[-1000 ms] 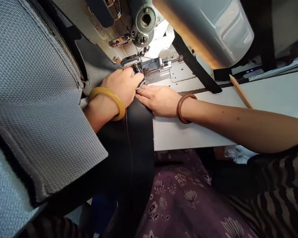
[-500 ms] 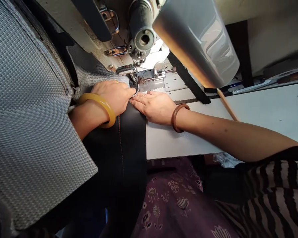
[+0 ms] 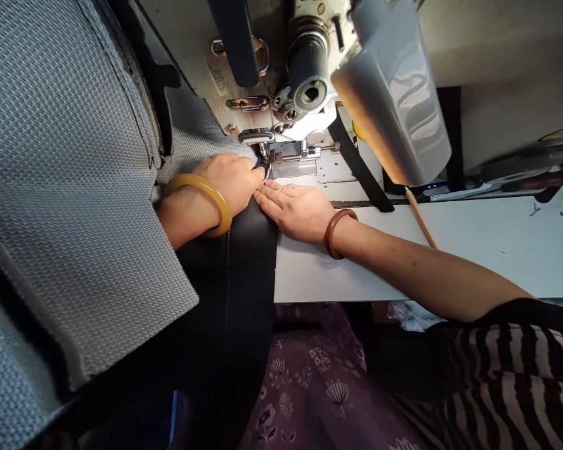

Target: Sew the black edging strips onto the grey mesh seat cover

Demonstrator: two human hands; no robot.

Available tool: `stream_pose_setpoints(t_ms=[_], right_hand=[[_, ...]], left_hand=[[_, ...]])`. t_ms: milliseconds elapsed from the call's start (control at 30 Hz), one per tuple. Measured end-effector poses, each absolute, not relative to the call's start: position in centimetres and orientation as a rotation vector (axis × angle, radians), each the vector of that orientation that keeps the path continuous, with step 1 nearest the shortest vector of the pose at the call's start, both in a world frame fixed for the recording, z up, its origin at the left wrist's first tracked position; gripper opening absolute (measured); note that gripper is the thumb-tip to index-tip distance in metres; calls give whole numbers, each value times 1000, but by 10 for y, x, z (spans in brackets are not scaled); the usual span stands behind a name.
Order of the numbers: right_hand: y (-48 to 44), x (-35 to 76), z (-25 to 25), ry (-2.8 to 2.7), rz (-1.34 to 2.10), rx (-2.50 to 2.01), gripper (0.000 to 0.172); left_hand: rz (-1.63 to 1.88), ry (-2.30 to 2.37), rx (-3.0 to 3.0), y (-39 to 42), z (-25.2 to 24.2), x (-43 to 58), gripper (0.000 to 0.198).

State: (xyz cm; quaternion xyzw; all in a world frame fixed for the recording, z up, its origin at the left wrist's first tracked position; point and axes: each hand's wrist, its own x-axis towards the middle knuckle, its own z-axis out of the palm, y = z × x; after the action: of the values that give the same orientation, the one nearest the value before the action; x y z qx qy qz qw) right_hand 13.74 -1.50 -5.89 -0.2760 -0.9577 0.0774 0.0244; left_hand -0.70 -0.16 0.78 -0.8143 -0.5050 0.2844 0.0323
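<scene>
My left hand [image 3: 229,185], with a yellow bangle at the wrist, has its fingers curled on the edge of a black leather-like piece [image 3: 251,269] close to the presser foot [image 3: 264,152] of a sewing machine [image 3: 263,81]. My right hand [image 3: 296,210] lies flat, its fingers stretched together over the right edge of that piece, fingertips beside the left hand. A line of reddish stitching [image 3: 228,269] runs down the black piece. Its grey textured side [image 3: 199,134] shows behind my left hand, and a large fold of grey woven material [image 3: 89,206] hangs over my left forearm.
A metal edge guide [image 3: 304,152] sits right of the needle. A grey lamp-like cover [image 3: 394,106] overhangs the bed. On the white table [image 3: 497,231] lie a pencil [image 3: 421,219], a black strip [image 3: 361,165] and a bluish-white tool [image 3: 460,192].
The view has shifted, so the machine appears further right and the grey fold covers more of the left side. Both hands keep nearly the same place by the presser foot.
</scene>
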Motion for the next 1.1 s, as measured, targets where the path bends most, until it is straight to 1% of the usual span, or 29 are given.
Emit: stream_pose_setpoints(t_ms=[200, 433, 567, 633, 733, 900, 1033, 1100], right_hand=[[-12, 138, -60, -2923, 256, -931, 47], [-7, 138, -59, -2938, 305, -960, 47], [-9, 141, -63, -2868, 265, -1002, 41], [-10, 143, -63, -2834, 253, -1038, 38], [-10, 143, -58, -2854, 299, -1101, 39], [-6, 140, -52, -2893, 377, -1215, 42], [-7, 139, -54, -2926, 333, -1251, 45], [-11, 140, -54, -2988, 286, -1198, 48]], left_hand=[[801, -1495, -2549, -5, 8, -3, 40], [768, -1668, -2555, -3, 8, 3, 41], [650, -1685, -2525, -1, 15, -5, 36], [664, -1738, -2514, 3, 19, -8, 40], [692, -1823, -2529, 10, 21, -8, 45], [680, -1861, -2537, 10, 13, 6, 39], [561, -1842, -2577, -4, -2, 10, 44], [565, -1804, -2579, -10, -8, 7, 45]])
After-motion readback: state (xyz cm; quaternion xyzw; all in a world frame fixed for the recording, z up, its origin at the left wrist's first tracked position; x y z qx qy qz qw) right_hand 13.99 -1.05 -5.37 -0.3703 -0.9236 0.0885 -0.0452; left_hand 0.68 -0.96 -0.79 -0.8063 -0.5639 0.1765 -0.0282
